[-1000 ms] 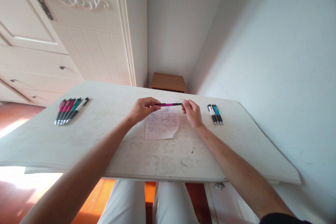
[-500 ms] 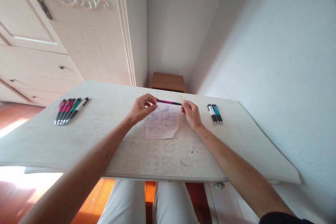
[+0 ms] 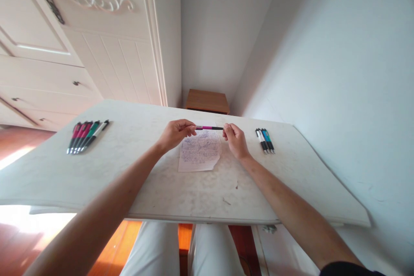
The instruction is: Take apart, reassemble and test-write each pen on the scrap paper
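Note:
Between my two hands a pink and black pen point(image 3: 209, 128) is held level above the top of a scribbled sheet of paper point(image 3: 199, 155). My left hand point(image 3: 177, 133) pinches the pen's left end, thumb against fingers. At the right end, the black grip is pinched by my right hand point(image 3: 235, 139), whose fingers hide the tip. The paper lies flat on the white table, covered in dense blue pen marks, with its lower right corner cut off.
On the table point(image 3: 155, 198), a row of several pens point(image 3: 86, 137), pink, green and white, lies at the left. White and blue pens point(image 3: 265, 140) lie right of my right hand. A wooden cabinet point(image 3: 207, 100) stands behind the table, and a wall point(image 3: 349, 95) borders the right.
My left hand has closed its fingers on the pen's left end and dipped slightly. The pen has turned a little and lies more level; my right hand has hardly moved.

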A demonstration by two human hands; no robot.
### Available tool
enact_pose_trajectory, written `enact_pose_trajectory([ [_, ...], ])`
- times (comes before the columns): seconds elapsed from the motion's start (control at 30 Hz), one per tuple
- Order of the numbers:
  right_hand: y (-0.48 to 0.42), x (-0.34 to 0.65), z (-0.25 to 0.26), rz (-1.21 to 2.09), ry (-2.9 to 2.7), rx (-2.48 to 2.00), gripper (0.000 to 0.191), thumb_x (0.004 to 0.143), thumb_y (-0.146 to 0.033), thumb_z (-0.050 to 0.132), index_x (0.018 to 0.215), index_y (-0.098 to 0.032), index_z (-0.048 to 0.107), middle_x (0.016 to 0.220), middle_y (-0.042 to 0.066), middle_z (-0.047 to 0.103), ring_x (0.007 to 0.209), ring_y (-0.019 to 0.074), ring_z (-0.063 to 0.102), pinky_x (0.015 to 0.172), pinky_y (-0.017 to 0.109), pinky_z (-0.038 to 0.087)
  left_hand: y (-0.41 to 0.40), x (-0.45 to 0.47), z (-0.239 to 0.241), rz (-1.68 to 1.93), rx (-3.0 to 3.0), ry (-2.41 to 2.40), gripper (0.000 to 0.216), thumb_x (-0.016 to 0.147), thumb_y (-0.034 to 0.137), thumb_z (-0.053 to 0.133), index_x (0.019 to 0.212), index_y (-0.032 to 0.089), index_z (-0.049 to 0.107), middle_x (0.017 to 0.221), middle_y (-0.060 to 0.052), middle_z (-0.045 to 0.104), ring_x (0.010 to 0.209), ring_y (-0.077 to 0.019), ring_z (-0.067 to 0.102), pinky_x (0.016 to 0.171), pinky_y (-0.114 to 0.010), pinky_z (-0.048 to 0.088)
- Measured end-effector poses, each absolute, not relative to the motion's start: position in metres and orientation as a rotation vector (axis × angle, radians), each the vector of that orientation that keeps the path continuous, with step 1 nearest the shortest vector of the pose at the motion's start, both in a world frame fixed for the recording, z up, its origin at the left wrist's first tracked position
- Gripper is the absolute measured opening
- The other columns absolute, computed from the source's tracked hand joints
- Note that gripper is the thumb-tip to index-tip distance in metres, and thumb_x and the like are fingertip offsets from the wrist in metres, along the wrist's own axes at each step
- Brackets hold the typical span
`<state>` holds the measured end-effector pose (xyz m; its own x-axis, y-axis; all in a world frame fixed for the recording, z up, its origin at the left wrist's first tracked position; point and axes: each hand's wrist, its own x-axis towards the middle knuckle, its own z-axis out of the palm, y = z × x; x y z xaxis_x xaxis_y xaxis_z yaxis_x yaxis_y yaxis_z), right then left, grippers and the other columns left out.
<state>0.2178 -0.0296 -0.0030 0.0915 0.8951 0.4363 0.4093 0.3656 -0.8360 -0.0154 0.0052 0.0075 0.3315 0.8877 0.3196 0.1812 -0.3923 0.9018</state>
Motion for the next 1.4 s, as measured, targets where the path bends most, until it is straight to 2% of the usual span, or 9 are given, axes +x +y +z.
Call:
enact_pose_trajectory([
  [0.2,-0.027,0.219,-0.006,0.597,-1.516,-1.233,0.045,0.092,-0.056,0.044,0.062,-0.022,0.045,0.059,-0.002,0.046,0.058,0.0139,0.046,0.059,0.027,0.037,0.007,-0.015,0.005,1.186,1.824,1.048,0.024,0.077,0.038,0.067,0.084,0.017,0.076,0.074,-0.005,0.074,0.068,-0.0174,0.066,0.066,-0.028,0.052],
  [0.4,-0.028,0.216,-0.005,0.699,-1.553,-1.205,0.045,0.092,-0.049,0.045,0.058,-0.021,0.044,0.055,-0.003,0.045,0.055,0.0122,0.044,0.059,0.026,0.036,0.007,-0.014,0.006,1.301,1.655,1.019,0.037,0.071,0.044,0.075,0.091,0.013,0.075,0.079,-0.008,0.074,0.074,-0.0198,0.067,0.070,-0.031,0.052],
  [0.5,-0.031,0.215,-0.002,0.778,-1.567,-1.192,0.044,0.091,-0.046,0.047,0.056,-0.020,0.048,0.054,-0.002,0.049,0.054,0.0120,0.046,0.059,0.026,0.037,0.006,-0.013,0.008,1.320,1.526,0.939,0.043,0.070,0.047,0.077,0.093,0.011,0.073,0.074,-0.008,0.072,0.069,-0.0174,0.065,0.065,-0.029,0.050],
  [0.67,-0.036,0.216,0.004,0.948,-1.701,-1.096,0.044,0.089,-0.044,0.052,0.056,-0.017,0.061,0.058,0.002,0.061,0.058,0.0134,0.055,0.062,0.027,0.043,0.006,-0.012,0.010,1.312,1.361,0.803,0.040,0.071,0.046,0.078,0.090,0.013,0.071,0.069,-0.004,0.067,0.061,-0.0113,0.058,0.060,-0.024,0.045],
  [0.77,-0.038,0.216,0.004,0.999,-1.788,-1.038,0.037,0.086,-0.044,0.059,0.066,-0.015,0.069,0.065,0.004,0.067,0.063,0.0145,0.059,0.062,0.027,0.045,0.005,-0.013,0.011,1.247,1.283,0.743,0.038,0.070,0.047,0.079,0.081,0.013,0.068,0.063,-0.002,0.063,0.057,-0.0100,0.055,0.057,-0.023,0.043],
  [0.87,-0.039,0.214,0.003,1.094,-1.728,-0.943,0.026,0.079,-0.042,0.071,0.085,-0.016,0.072,0.080,0.005,0.071,0.072,0.0156,0.063,0.066,0.028,0.049,0.002,-0.012,0.013,1.185,1.243,0.703,0.041,0.067,0.050,0.080,0.074,0.012,0.065,0.058,-0.001,0.061,0.055,-0.0098,0.054,0.055,-0.023,0.042],
  [1.0,-0.040,0.210,0.004,1.280,-1.584,-0.799,0.038,0.078,-0.037,0.074,0.112,-0.020,0.066,0.091,0.005,0.072,0.075,0.0143,0.065,0.072,0.030,0.053,-0.004,-0.007,0.013,1.103,1.242,0.681,0.043,0.066,0.051,0.081,0.072,0.012,0.065,0.058,-0.001,0.061,0.055,-0.0107,0.056,0.056,-0.024,0.044],
  [1.2,-0.047,0.202,0.007,1.348,-1.598,-0.689,0.051,0.074,-0.030,0.079,0.122,-0.023,0.060,0.078,-0.001,0.064,0.069,0.0120,0.061,0.062,0.025,0.053,-0.010,0.000,0.009,0.957,1.295,0.604,0.042,0.068,0.049,0.080,0.078,0.011,0.067,0.064,-0.004,0.066,0.057,-0.0117,0.060,0.060,-0.025,0.046],
  [1.4,-0.054,0.198,0.007,1.443,-1.634,-0.678,0.067,0.076,-0.026,0.076,0.137,-0.026,0.048,0.085,-0.001,0.064,0.074,0.0119,0.061,0.063,0.024,0.055,-0.012,0.001,0.005,0.902,1.330,0.550,0.041,0.072,0.048,0.078,0.087,0.010,0.069,0.068,-0.004,0.066,0.061,-0.0114,0.058,0.063,-0.026,0.045],
])
